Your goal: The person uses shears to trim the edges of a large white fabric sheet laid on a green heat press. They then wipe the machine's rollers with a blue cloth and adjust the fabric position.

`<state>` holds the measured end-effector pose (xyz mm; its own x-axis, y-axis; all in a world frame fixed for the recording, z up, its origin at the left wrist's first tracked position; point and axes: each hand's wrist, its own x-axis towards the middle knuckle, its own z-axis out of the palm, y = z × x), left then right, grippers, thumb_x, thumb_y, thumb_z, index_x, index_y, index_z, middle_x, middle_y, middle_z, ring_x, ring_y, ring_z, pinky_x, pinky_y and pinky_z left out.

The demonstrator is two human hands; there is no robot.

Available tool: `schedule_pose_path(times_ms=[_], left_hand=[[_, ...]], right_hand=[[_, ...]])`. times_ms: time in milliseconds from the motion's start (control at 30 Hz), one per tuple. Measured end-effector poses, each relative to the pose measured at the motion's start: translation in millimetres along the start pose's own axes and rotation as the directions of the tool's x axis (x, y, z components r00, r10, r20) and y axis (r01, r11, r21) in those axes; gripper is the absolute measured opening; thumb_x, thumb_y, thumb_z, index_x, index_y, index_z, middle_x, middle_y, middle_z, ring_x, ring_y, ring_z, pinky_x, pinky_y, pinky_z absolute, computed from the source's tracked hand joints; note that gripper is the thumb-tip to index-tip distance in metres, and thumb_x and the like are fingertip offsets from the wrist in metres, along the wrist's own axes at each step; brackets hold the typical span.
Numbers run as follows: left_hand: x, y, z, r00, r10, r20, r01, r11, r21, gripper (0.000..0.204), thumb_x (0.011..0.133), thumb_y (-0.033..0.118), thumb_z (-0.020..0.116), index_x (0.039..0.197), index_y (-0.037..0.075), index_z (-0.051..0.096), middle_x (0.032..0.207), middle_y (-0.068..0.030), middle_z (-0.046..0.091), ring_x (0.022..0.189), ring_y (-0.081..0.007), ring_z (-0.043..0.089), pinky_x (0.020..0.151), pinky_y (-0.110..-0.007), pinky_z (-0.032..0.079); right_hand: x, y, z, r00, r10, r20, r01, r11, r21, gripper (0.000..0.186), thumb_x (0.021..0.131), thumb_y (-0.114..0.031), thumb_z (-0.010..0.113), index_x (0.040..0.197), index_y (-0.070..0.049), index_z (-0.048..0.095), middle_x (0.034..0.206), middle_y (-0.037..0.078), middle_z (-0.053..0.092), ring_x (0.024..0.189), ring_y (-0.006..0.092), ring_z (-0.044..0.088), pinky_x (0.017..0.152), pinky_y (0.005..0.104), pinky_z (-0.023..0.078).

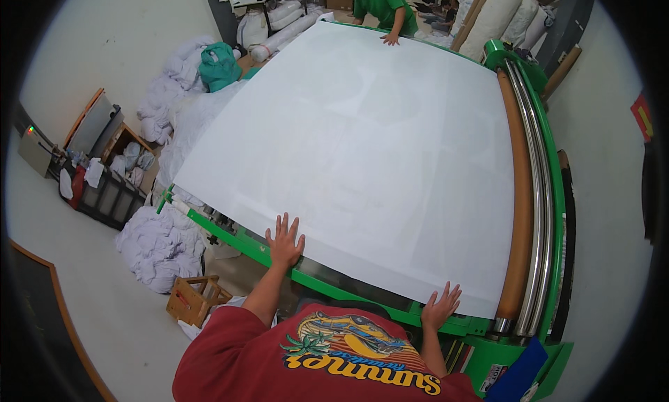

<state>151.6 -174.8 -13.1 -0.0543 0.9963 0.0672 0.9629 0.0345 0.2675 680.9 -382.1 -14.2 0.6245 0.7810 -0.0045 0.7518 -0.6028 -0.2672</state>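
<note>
Your left hand (284, 240) lies flat with its fingers spread wide on the near edge of the large white sheet (362, 165); it presses down and grasps nothing. Your right hand (439, 306) lies the same way, palm down and fingers splayed, on the near right corner of the sheet, just beside the lower end of the brown roller (521, 193). The two hands are well apart along the same edge.

The sheet covers nearly the whole top of the green table (327, 280), whose frame shows as a green band just under your hands. Along the right side the brown roller runs the length of the table, with shiny metal bars (540, 193) just beside it on the outside.

At the far end, another person in a green shirt (382, 1) leans over the table, one hand (390, 38) resting flat on the far edge of the sheet.

To the left of the table, heaps of white cloth (159, 245) lie on the floor, one near the table's near left corner and others further back. A small wooden crate (191, 299) stands near the closest heap. A dark wire basket (108, 196) holding white scraps stands further left, by the wall. A green bag (219, 66) sits among the cloth heaps at the back left. Rolls of pale fabric (498, 11) lean at the far right.
</note>
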Motion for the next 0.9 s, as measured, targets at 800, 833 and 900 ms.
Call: schedule_pose_path(times_ms=[800, 833, 900], left_hand=[[-4, -2, 5, 0.999, -0.028, 0.019, 0.028, 1.000, 0.006, 0.074, 0.117, 0.051, 0.064, 0.187, 0.031, 0.048, 0.202, -0.0106, 0.026, 0.187, -0.0319, 0.020, 0.138, -0.081, 0.016], [-4, -2, 5, 0.997, -0.048, 0.062, 0.046, 0.998, 0.034, 0.074, 0.117, 0.052, 0.064, 0.187, 0.032, 0.047, 0.202, -0.0104, 0.026, 0.187, -0.0314, 0.021, 0.138, -0.080, 0.016], [-4, -1, 5, 1.000, -0.017, 0.012, 0.017, 1.000, 0.009, 0.074, 0.117, 0.051, 0.064, 0.187, 0.032, 0.047, 0.202, -0.0100, 0.025, 0.187, -0.0314, 0.021, 0.138, -0.079, 0.017]], right_hand=[[-3, 9, 9, 0.996, -0.016, -0.084, 0.020, 0.999, 0.048, 0.066, 0.120, -0.033, 0.066, 0.181, -0.009, 0.053, 0.200, 0.019, 0.028, 0.186, 0.0393, 0.023, 0.150, 0.0625, 0.018], [-3, 10, 9, 0.991, -0.057, -0.123, 0.063, 0.997, 0.045, 0.066, 0.120, -0.033, 0.065, 0.181, -0.009, 0.053, 0.200, 0.019, 0.028, 0.186, 0.0392, 0.023, 0.150, 0.0624, 0.018], [-2, 11, 10, 0.996, -0.015, -0.082, 0.019, 0.999, 0.044, 0.066, 0.120, -0.033, 0.065, 0.181, -0.009, 0.053, 0.200, 0.019, 0.029, 0.186, 0.0391, 0.023, 0.150, 0.0623, 0.018]])
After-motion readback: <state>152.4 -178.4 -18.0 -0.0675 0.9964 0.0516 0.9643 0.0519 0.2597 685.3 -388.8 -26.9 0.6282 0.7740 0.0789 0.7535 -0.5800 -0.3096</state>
